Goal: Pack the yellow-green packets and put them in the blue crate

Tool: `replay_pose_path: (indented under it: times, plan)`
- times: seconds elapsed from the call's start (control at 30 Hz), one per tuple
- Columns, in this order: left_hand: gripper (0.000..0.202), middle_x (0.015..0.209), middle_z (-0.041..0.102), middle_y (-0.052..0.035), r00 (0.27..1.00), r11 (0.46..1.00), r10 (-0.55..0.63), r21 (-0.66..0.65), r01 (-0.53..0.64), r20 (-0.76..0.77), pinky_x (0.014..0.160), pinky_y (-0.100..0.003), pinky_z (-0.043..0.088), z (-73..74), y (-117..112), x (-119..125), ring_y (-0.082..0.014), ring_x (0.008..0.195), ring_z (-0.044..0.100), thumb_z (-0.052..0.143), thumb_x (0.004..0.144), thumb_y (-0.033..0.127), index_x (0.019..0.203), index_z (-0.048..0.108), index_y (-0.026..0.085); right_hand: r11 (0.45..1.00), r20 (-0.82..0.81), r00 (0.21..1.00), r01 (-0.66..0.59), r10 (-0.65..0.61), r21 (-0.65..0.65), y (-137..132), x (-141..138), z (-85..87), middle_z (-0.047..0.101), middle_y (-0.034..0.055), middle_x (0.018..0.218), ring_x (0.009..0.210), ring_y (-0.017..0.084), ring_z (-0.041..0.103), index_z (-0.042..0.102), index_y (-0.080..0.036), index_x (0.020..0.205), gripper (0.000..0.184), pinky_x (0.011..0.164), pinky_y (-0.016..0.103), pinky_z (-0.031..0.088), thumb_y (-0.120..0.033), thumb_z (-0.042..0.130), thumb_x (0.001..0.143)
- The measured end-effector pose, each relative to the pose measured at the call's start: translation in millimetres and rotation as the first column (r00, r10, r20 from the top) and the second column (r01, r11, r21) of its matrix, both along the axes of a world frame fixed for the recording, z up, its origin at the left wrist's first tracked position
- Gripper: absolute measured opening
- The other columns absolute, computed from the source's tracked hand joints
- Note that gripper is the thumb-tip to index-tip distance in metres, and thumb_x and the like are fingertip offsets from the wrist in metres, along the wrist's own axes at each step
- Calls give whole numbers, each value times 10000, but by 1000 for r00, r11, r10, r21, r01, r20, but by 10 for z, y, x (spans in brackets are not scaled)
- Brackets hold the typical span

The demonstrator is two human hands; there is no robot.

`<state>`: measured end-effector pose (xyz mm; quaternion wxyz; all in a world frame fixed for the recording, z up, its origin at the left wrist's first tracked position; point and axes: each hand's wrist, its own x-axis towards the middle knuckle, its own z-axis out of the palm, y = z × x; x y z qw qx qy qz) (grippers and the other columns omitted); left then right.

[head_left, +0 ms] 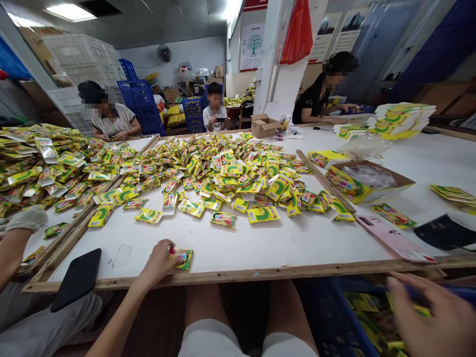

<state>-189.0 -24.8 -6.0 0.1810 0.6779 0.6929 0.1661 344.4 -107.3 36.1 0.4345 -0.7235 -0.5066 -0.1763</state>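
Observation:
Near the front edge of the white table, my left hand (159,263) grips a small yellow-green snack packet (185,258) that lies on the tabletop. At the lower right, my right hand (433,310) is held above a blue crate (336,302). Its fingers are stretched out, a little blurred, with nothing seen in them. Packets of the same kind (366,325) lie inside that crate. Beyond my hands, a large heap of packets (230,173) spreads across the table, with several loose ones along its near side.
A black phone (80,277) overhangs the front edge at left; a pink phone case (396,238) lies at right. Wooden strips (323,181) divide the table. An open carton (372,181) stands at right. A co-worker's gloved hand (28,219) is at far left; other people sit across.

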Motion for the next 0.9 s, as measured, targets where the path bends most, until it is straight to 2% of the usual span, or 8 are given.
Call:
replay_pose_path:
  times: [0.07,0.17,0.23,0.33,0.5,0.63,0.8,0.9]
  plan:
    - [302,1100,578,-110,997,997,-37,76,32,63,925,-384,439,-48,14,247,-273,1108,536,611,691,325,951,594,173,985,-45,984,-172,171,-32,106,-454,-80,637,142,897,908,292,580,631,-220,841,418,834,473,448,-582,422,842]
    - [450,1240,502,-125,999,985,6,170,-14,50,970,-410,402,-91,28,551,-294,1208,464,649,665,342,1077,564,183,878,-251,857,-475,450,-48,322,-1246,-186,615,97,969,934,239,584,633,-209,890,292,829,409,473,-444,461,873]
    - [526,1240,496,-157,991,975,131,179,-129,1,972,-469,382,-122,23,599,-341,1201,457,674,650,412,1091,552,155,790,-362,745,-612,560,-40,431,-1649,-229,604,83,1011,979,223,577,634,-221,917,217,832,368,481,-367,478,880]
    - [398,1141,537,-161,976,969,219,117,-219,14,948,-510,385,-162,-8,548,-372,1147,480,671,654,460,894,596,152,711,-452,636,-703,625,-4,524,-2003,-274,614,71,984,977,217,581,629,-226,903,157,832,351,485,-291,488,879]
    - [188,1260,455,-115,946,948,3,301,-107,325,1011,-482,353,4,-52,799,-312,1265,383,619,742,324,886,596,204,568,-539,458,-822,707,46,656,-2321,-327,617,70,1080,1042,216,572,614,-231,987,170,876,368,487,-245,497,865]
    - [93,1126,553,-83,752,936,-300,332,114,587,917,-380,450,181,-57,1230,-245,1144,513,557,805,237,892,577,213,474,-617,301,-870,727,135,744,-2466,-321,651,53,1063,966,191,622,542,-231,1102,251,856,351,506,-233,510,854]
    - [317,959,618,-34,440,980,-184,199,12,879,719,-299,521,20,-82,1430,-172,822,641,619,789,289,1045,441,233,497,-668,274,-852,692,164,735,-2396,-354,675,40,962,839,172,644,500,-233,1120,263,783,310,516,-223,510,857]
    - [270,890,652,-34,429,986,-162,165,31,889,762,-306,518,-80,-81,1391,-183,846,644,647,772,325,960,491,209,471,-629,312,-877,712,99,751,-2323,-346,657,51,972,881,179,626,587,-220,1009,173,799,301,501,-238,475,878]
